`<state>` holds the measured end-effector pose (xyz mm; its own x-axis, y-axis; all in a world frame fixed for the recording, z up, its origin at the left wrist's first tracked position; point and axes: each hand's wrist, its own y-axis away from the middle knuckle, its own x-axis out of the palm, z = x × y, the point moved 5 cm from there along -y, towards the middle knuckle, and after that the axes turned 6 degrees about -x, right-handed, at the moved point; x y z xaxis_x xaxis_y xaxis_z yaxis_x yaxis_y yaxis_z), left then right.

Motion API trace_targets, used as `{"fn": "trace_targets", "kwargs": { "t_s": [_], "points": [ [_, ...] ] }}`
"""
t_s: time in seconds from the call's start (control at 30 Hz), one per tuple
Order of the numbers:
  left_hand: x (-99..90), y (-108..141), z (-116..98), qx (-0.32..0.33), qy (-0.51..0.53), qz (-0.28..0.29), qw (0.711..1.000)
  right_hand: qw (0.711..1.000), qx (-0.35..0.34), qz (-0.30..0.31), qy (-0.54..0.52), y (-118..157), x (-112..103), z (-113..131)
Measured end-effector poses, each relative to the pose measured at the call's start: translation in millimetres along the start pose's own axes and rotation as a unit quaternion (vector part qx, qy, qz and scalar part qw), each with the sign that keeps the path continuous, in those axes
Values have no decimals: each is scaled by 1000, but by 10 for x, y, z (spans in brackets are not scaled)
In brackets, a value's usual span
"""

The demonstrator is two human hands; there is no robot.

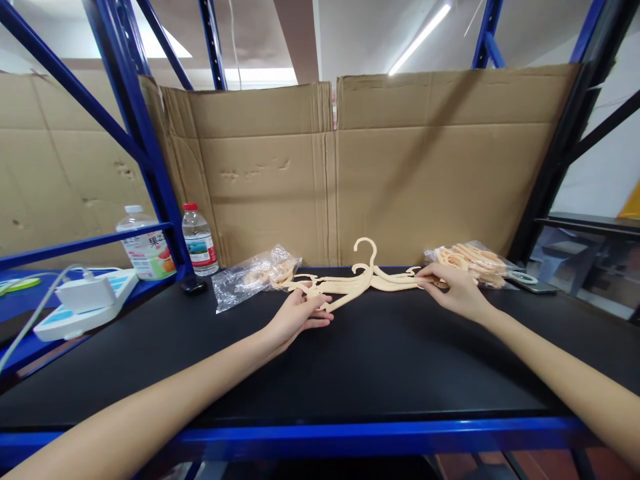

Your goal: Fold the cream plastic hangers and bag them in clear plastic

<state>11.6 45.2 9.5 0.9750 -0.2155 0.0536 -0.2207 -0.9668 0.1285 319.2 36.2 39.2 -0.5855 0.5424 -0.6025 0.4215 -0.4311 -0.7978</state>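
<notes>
Cream-coloured clothes hangers point(356, 287) are at the middle of the black tabletop, with the topmost hook standing up and a second hook lower beside it. They overlap, so I cannot tell how many there are. My left hand point(296, 319) is closed around the left end of a hanger, thumb on top and fingers below. At the opposite end, my right hand point(456, 291) pinches a hanger's tip between thumb and fingers. Behind my right hand lies a clear bag of cream hangers point(477, 261). Another clear plastic bag point(255, 275), with cream pieces inside, lies beyond my left hand.
A red-capped water bottle point(199, 241) and a larger juice bottle point(145, 243) stand at the back left, near a white power strip point(90, 310) with a plugged-in charger. A phone point(533, 283) lies at the right. Cardboard panels point(270, 180) wall off the table's back.
</notes>
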Motion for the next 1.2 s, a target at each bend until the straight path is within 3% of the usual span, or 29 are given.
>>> {"fn": "trace_targets", "kwargs": {
  "t_s": [0.33, 0.53, 0.67, 0.8, 0.9, 1.0, 1.2],
  "points": [
    [-65, -82, 15, 128, -126, 8, 984, 995, -68, 66, -19, 6, 187, 139],
    [-102, -148, 3, 142, -210, 10, 967, 988, -117, 64, 75, -5, 164, 185],
    [-98, -156, -11, 152, -215, 10, 965, 978, -88, 56, 179, -3, 130, 193],
    [-92, -139, -43, 172, -212, 3, 962, 973, -25, 48, 223, 26, 101, 156],
    [-90, -123, -61, 183, -207, -1, 961, 968, -24, 55, 243, 24, 98, 170],
    [-92, -114, -71, 190, -203, -5, 961, 974, -34, 58, 215, 7, 114, 197],
    [-85, -104, -90, 198, -198, -7, 960, 999, 3, 4, 46, -11, 131, 172]
  ]
}}
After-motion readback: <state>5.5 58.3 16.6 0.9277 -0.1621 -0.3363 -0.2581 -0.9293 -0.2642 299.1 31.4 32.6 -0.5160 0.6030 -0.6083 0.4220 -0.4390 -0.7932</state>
